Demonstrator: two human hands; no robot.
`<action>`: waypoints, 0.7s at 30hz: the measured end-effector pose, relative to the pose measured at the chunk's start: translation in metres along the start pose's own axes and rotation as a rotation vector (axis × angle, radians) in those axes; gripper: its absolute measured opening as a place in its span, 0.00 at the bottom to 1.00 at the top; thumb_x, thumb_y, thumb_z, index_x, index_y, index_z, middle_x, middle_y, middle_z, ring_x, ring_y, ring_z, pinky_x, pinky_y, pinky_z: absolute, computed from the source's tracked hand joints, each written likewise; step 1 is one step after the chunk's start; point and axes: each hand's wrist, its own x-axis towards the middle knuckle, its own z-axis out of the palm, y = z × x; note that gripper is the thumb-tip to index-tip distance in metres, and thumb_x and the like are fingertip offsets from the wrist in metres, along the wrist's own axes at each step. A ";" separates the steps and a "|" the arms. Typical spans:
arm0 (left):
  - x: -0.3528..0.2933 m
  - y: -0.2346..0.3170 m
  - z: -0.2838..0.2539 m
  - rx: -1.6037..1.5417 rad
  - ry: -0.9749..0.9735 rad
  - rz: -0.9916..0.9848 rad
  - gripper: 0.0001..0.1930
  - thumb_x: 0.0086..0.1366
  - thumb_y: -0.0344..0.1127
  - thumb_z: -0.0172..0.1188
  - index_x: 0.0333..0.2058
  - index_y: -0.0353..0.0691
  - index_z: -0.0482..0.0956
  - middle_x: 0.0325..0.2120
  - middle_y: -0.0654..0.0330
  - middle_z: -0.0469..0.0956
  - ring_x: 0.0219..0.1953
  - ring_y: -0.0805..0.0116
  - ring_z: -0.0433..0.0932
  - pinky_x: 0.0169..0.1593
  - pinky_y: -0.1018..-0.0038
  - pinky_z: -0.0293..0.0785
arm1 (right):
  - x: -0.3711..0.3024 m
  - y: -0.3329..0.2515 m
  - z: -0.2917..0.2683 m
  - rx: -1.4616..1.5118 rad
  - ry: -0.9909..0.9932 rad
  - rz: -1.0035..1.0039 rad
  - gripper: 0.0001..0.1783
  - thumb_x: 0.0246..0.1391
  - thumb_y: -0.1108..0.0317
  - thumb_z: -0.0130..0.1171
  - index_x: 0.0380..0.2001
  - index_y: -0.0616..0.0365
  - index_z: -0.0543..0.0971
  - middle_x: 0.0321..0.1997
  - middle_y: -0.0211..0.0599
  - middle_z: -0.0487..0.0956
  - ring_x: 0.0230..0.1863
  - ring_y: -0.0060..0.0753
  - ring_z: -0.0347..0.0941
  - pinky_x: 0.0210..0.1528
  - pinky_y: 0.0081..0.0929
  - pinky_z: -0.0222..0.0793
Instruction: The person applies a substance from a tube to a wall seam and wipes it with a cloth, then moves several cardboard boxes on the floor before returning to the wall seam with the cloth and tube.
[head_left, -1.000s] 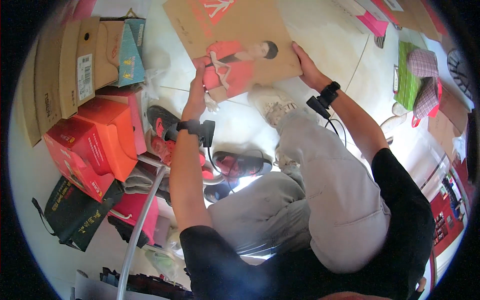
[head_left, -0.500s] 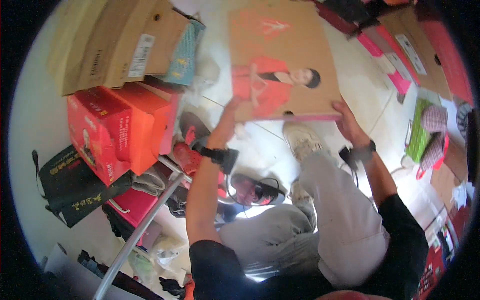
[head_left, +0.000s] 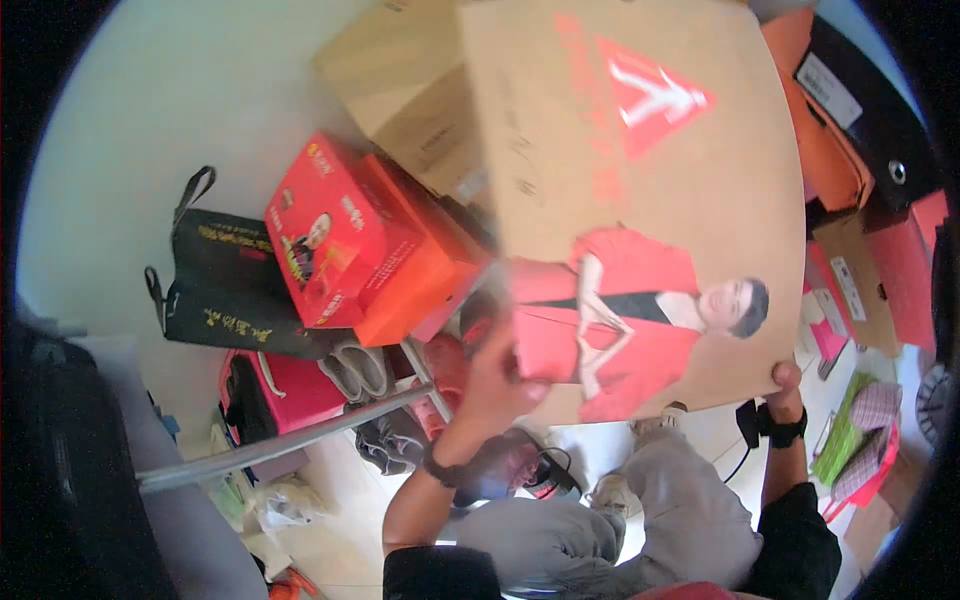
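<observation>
A large flat brown cardboard box (head_left: 550, 150) is raised in front of me, its printed face tilted toward me. On it are a red triangle and a picture of a person in a red jacket. My left hand (head_left: 495, 385) grips the near left corner, thumb on the face and the other fingers partly hidden. At the near right corner my right hand (head_left: 787, 395) holds the edge, thumb on top and fingers hidden beneath. The box hides much of what lies beyond it.
Left of the box are a red gift box (head_left: 335, 235), an orange box (head_left: 420, 275) and a black bag (head_left: 215, 275). A metal rail (head_left: 300, 438) runs beside shoes (head_left: 385, 440). Stacked boxes (head_left: 850, 120) and plaid slippers (head_left: 868, 440) are at the right.
Both hands have lifted the cardboard box up and closer, so it looks much larger. The view has shifted, and the left stack now sits partly behind the box.
</observation>
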 end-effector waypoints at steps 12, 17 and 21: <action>0.108 0.143 -0.088 -0.214 0.547 0.224 0.29 0.68 0.60 0.43 0.51 0.40 0.72 0.42 0.60 0.78 0.44 0.67 0.77 0.47 0.71 0.74 | 0.309 -0.123 0.226 -0.263 0.130 -0.617 0.25 0.62 0.53 0.48 0.58 0.54 0.67 0.56 0.33 0.72 0.57 0.31 0.68 0.60 0.31 0.60; 0.124 0.148 -0.102 -0.218 0.670 0.216 0.25 0.67 0.56 0.47 0.50 0.42 0.74 0.41 0.61 0.78 0.43 0.65 0.77 0.46 0.68 0.73 | 0.302 -0.122 0.239 -0.487 0.100 -0.721 0.30 0.59 0.55 0.56 0.57 0.63 0.66 0.51 0.43 0.74 0.53 0.34 0.69 0.55 0.28 0.64; 0.162 0.138 -0.131 -0.249 0.509 0.357 0.20 0.69 0.46 0.48 0.48 0.35 0.75 0.42 0.52 0.78 0.45 0.58 0.75 0.49 0.69 0.70 | 0.342 -0.118 0.232 -0.548 0.091 -1.007 0.31 0.58 0.52 0.56 0.57 0.65 0.66 0.52 0.44 0.74 0.53 0.33 0.69 0.54 0.29 0.65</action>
